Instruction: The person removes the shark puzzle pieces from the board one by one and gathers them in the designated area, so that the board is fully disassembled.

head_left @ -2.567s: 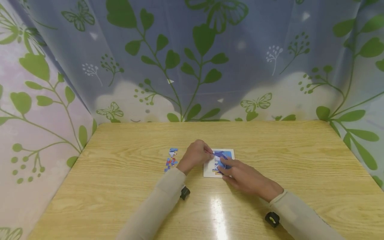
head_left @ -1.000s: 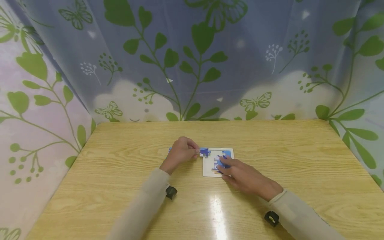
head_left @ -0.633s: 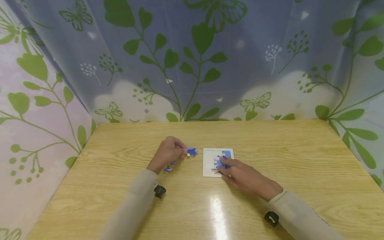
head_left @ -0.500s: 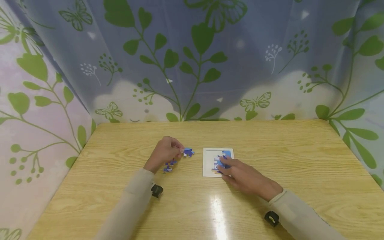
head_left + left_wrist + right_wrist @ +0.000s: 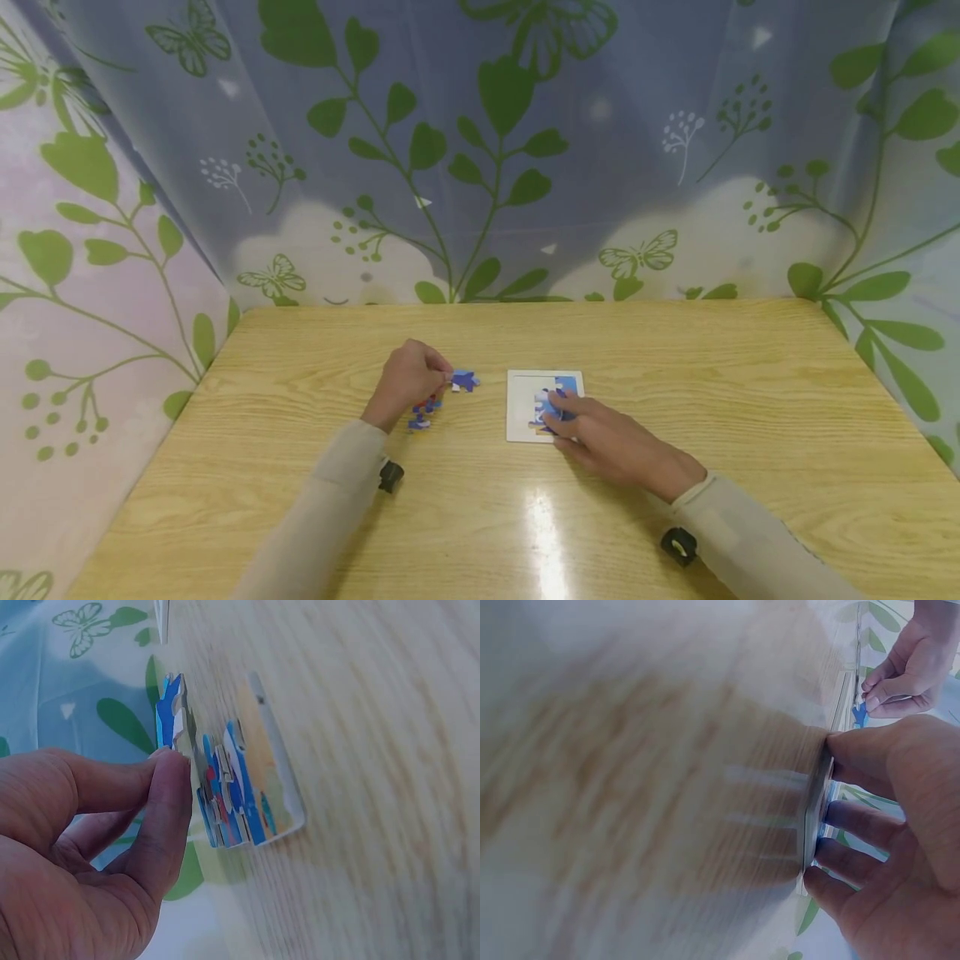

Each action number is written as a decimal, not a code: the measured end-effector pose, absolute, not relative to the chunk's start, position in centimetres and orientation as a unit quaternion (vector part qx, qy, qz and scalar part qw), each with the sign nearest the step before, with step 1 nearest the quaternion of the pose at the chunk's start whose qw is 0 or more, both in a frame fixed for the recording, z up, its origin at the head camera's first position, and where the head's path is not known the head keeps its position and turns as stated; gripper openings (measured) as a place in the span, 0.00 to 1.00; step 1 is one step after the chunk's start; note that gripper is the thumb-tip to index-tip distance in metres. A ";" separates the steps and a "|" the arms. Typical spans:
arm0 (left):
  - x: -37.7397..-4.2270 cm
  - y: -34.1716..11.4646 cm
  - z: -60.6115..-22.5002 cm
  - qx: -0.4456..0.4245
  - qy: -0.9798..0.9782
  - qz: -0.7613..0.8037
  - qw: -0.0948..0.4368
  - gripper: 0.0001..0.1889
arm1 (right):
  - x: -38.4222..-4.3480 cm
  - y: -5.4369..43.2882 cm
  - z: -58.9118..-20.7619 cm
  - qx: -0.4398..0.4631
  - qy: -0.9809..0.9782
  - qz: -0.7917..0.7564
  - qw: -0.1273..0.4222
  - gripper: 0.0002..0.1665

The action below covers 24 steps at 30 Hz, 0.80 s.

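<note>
My left hand (image 5: 408, 379) pinches a blue jigsaw piece (image 5: 465, 381) between thumb and fingertips; the left wrist view shows the piece (image 5: 169, 712) standing beyond the fingertips. Below this hand lie several loose jigsaw pieces (image 5: 420, 424), blue, red and white, partly hidden by it. To the right is a white square puzzle board (image 5: 521, 408) with some blue pieces fitted along its right side. My right hand (image 5: 626, 442) rests on that right side with extended fingers, covering part of the picture. From the right wrist, the fingertips (image 5: 847, 855) touch the board, seen edge-on.
A wood-grain table (image 5: 300, 358) carries everything, with a bright light reflection near the front. Leaf-patterned curtains (image 5: 480, 167) close off its back and sides. Black wrist-camera mounts (image 5: 680, 547) are on both sleeves.
My left hand has drawn the blue jigsaw piece away from the board's upper left, leftward toward the loose pieces. My right hand has stayed on the board.
</note>
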<state>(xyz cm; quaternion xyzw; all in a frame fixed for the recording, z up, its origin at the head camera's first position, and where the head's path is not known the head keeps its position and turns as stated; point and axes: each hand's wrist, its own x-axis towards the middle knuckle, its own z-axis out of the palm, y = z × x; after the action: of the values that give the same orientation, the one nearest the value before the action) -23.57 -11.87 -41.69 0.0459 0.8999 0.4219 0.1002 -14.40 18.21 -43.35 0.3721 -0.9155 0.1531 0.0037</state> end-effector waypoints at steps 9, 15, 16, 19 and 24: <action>-23.5 -11.9 -41.8 0.057 0.915 0.390 0.084 0.05 | -14.3 18.1 -43.2 0.369 -0.916 0.160 -0.001 0.22; -23.4 -11.5 -41.6 0.059 0.915 0.390 0.084 0.06 | -14.5 18.2 -43.3 0.361 -0.917 0.172 -0.014 0.23; -23.4 -11.3 -41.6 0.061 0.916 0.388 0.083 0.06 | -14.5 18.3 -43.3 0.361 -0.917 0.172 -0.015 0.23; -23.3 -10.7 -41.6 0.078 0.916 0.384 0.082 0.06 | -14.6 18.3 -43.4 0.362 -0.915 0.175 -0.018 0.23; -23.2 -9.6 -41.5 0.115 0.913 0.383 0.079 0.04 | -14.5 18.5 -43.5 0.361 -0.915 0.182 -0.016 0.22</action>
<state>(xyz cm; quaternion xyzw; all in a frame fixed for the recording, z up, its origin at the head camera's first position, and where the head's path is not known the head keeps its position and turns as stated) -23.16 -9.57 -41.51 0.1153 0.9131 0.3830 0.0788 -14.52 18.51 -43.48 0.3610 -0.9146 0.1816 -0.0160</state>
